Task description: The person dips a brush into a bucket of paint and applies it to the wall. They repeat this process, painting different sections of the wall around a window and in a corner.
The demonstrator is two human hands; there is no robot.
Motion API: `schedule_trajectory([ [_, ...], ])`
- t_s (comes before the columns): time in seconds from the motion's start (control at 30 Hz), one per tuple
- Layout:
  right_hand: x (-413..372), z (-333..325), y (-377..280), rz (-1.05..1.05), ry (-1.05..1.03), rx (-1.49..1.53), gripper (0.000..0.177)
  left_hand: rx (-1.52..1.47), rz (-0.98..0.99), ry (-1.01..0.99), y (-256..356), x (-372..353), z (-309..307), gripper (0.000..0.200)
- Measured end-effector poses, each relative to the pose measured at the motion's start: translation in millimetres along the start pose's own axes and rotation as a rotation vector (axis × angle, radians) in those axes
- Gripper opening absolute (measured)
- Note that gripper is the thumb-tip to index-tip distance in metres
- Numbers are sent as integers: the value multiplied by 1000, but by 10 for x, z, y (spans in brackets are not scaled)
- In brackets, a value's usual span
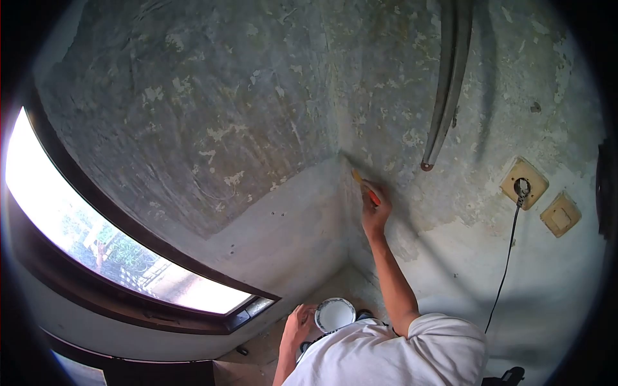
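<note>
My right hand (376, 209) is raised to the corner between two walls. Its fingers close around a small paintbrush (374, 197) with an orange-red handle, and the yellowish tip is at the right-hand wall beside the corner. Lower down, my left hand (298, 323) has curled fingers at the left rim of a white bowl (335, 314) with a patterned edge. The bowl is in front of my body, its opening facing up. Its contents look white or pale, but I cannot make them out. Part of the left hand's grip is hidden.
The grey, patchy walls (257, 128) have a paler lower band (290, 212). A dark-framed window (116, 244) is at left. On the right are a hanging metal strip (447, 83), a socket (524, 183) with a plugged-in black cord (505, 270), and a switch (561, 214).
</note>
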State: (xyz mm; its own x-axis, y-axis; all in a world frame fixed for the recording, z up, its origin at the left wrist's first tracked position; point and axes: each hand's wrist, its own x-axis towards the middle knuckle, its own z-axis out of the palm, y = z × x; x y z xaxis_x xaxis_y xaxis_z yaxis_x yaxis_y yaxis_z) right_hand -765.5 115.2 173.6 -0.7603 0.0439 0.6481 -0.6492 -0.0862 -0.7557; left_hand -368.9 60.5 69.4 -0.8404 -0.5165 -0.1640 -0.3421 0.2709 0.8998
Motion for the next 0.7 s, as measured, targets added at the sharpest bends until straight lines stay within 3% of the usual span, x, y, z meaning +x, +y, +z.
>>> schedule_trajectory([
  [0.13, -24, 195, -70, -213, -61, -96, 23, 7, -3, -54, 34, 16, 43, 29],
  [0.2, -30, 186, -152, -104, -171, 22, 28, 29, 13, -77, 46, 69, 42, 29],
  [0.3, 123, 15, -307, 34, -77, 126, 28, 38, 46, -67, -8, 145, 59, 29],
  [0.37, 112, 134, -372, -29, -27, 65, 27, -5, 48, -61, -34, 159, 77, 28],
  [0.43, 59, 302, -423, -236, -110, -77, 26, 6, 44, -70, 63, 146, 83, 28],
  [0.5, 6, 275, -499, -171, -147, -5, 27, 23, 45, -74, 92, 162, 77, 28],
  [0.57, 52, 145, -523, 35, -170, 78, 25, -3, 86, -52, 33, 156, 79, 27],
  [0.7, 37, 238, -509, 6, 23, 50, 24, -62, -8, -27, 43, 134, 87, 27],
])
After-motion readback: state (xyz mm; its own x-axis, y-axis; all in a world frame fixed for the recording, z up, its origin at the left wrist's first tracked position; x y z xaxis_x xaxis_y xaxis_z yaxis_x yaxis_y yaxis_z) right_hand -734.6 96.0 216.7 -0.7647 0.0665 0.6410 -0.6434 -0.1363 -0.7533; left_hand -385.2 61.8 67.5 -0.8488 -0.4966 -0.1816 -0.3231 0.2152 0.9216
